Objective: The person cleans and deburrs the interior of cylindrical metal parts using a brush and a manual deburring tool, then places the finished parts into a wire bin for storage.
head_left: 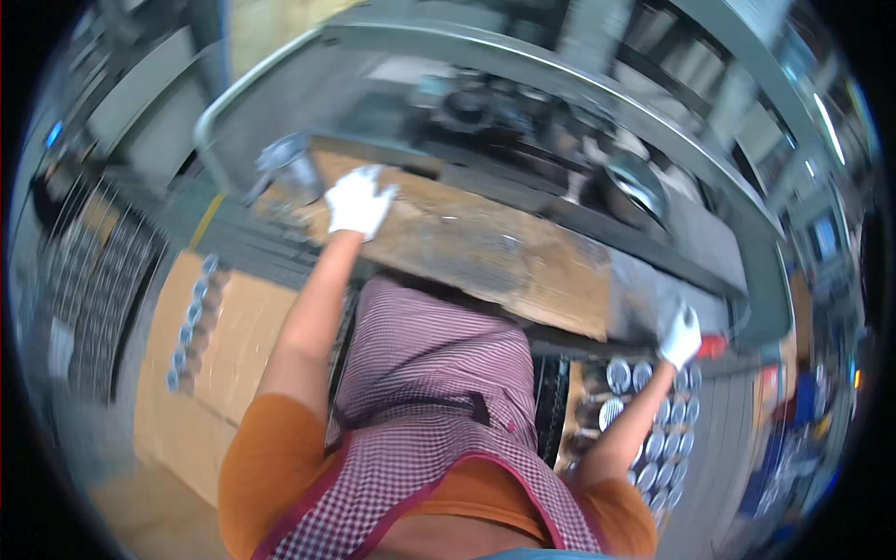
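My left hand point(359, 203), in a white glove, is over the left part of a worn brown board point(467, 245) with its fingers spread. Nothing shows in its grasp. Just left of it stands a shiny metal cylinder-shaped part point(294, 168), blurred by motion. Far to the right, my right hand point(681, 338), also in a white glove, is at the right end of the bench. Blur smears its fingers, and whether they hold anything is unclear. Beside it is a small red object point(712, 347), its kind not clear.
A grey metal rim point(523, 47) curves around the bench, with dark machine parts point(467, 110) behind the board. At lower right are several rows of round metal parts point(653, 446). To the left, several more metal parts point(193, 313) line a cardboard sheet point(238, 350).
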`<state>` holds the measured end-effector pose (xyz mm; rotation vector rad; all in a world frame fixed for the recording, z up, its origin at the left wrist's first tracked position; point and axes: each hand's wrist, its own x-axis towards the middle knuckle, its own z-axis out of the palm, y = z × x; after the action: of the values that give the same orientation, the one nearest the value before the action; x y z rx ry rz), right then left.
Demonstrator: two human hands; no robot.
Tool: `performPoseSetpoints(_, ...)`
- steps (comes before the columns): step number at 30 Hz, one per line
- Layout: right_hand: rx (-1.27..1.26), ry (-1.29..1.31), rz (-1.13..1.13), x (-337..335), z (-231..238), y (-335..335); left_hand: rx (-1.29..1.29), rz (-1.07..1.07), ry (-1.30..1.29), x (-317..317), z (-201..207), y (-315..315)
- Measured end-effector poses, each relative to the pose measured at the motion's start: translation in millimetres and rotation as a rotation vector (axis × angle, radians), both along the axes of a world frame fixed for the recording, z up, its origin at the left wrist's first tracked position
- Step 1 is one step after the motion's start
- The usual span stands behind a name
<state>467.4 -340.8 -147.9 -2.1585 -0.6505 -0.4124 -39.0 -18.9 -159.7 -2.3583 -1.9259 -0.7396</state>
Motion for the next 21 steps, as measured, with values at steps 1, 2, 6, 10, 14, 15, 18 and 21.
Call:
performPoseSetpoints(1, -0.025, -0.088, 0.037, -7.0, 5.6, 6.3, 0.048, -0.002, -0.009, -8.1, -7.8, 5.8)
performPoseSetpoints(2, -0.073, -0.121, -0.004, -20.0, 15.4, 11.2, 0.056, 0.04, 0.004, -10.4, -9.9, 5.1)
performPoseSetpoints(6, -0.024, -0.104, -0.033, -20.8, 18.3, 4.5, 0.126, 0.149, 0.122, -0.1, -11.3, 5.0)
performPoseSetpoints(10, 0.006, -0.031, -0.028, -23.6, 20.7, -3.5, -0.145, 0.017, 0.188, 3.1, -19.1, 14.6)
performPoseSetpoints(14, -0.006, -0.019, -0.048, -22.3, 19.1, -3.3, -0.128, 0.011, 0.168, 2.1, -20.6, 10.9)
performPoseSetpoints(15, -0.008, -0.017, -0.042, -18.9, 16.5, -3.8, -0.129, 0.018, 0.169, 1.3, -22.0, 10.8)
performPoseSetpoints(18, 0.063, -0.059, -0.034, -15.2, 10.0, -2.2, -0.036, 0.048, 0.14, 1.5, -21.5, 10.8)
performPoseSetpoints(21, 0.048, -0.056, -0.015, -19.3, 15.1, -2.1, -0.005, 0.055, 0.125, 1.9, -19.2, 10.6)
